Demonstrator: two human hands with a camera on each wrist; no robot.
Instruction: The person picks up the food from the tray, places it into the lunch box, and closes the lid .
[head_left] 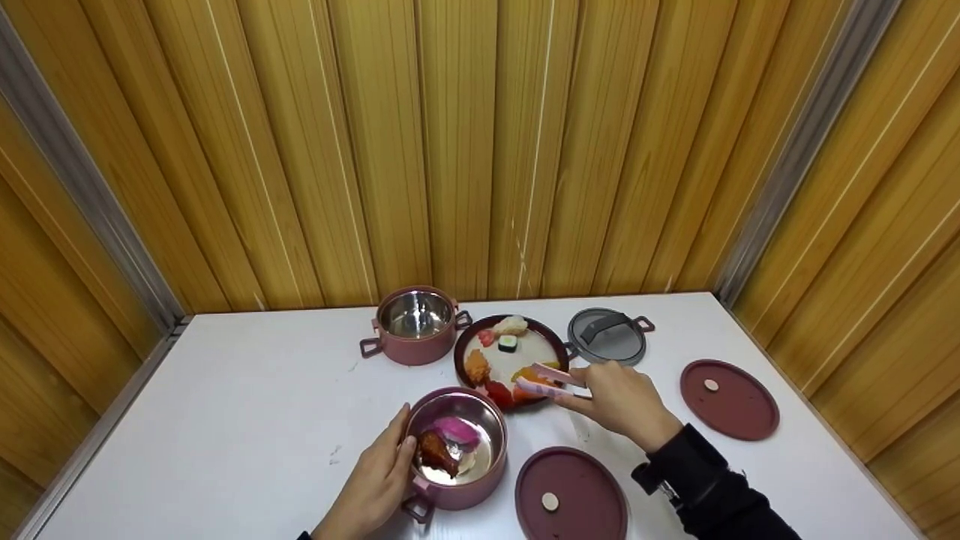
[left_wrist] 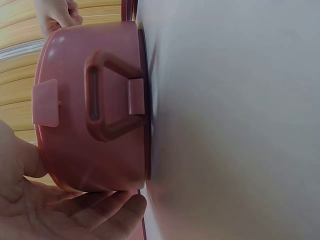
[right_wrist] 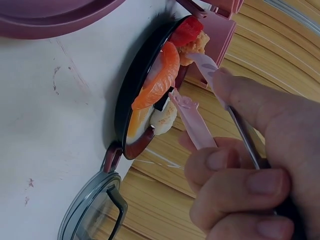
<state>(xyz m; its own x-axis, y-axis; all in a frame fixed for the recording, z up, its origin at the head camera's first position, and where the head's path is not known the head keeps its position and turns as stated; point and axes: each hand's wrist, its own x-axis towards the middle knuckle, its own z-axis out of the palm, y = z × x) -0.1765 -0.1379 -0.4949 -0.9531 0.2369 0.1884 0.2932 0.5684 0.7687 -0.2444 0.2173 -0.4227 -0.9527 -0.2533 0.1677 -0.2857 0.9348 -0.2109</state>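
My left hand point(head_left: 379, 469) holds the near pink pot point(head_left: 469, 496) by its left side. In the left wrist view the thumb lies by the rim and the fingers wrap the wall below the handle point(left_wrist: 95, 95). Inside the pot are a brown drumstick point(head_left: 436, 452), a magenta piece point(head_left: 456, 430) and a pale piece. With my right hand point(head_left: 622, 397) I grip tongs with pink tips point(right_wrist: 192, 117). Their tips stand apart over the dark shallow pan point(head_left: 459, 367), close to an orange, segment-like food piece point(right_wrist: 167, 80). Nothing visible is pinched between them.
The pan also carries a red piece point(head_left: 499, 392), a fried orange piece point(head_left: 477, 366), a sushi roll point(head_left: 508, 343) and a pale dumpling-like piece point(head_left: 511, 325). Behind stand another pink pot point(head_left: 416, 349) and a glass lid point(head_left: 611, 345). Two maroon lids point(head_left: 592, 499) lie at the right.
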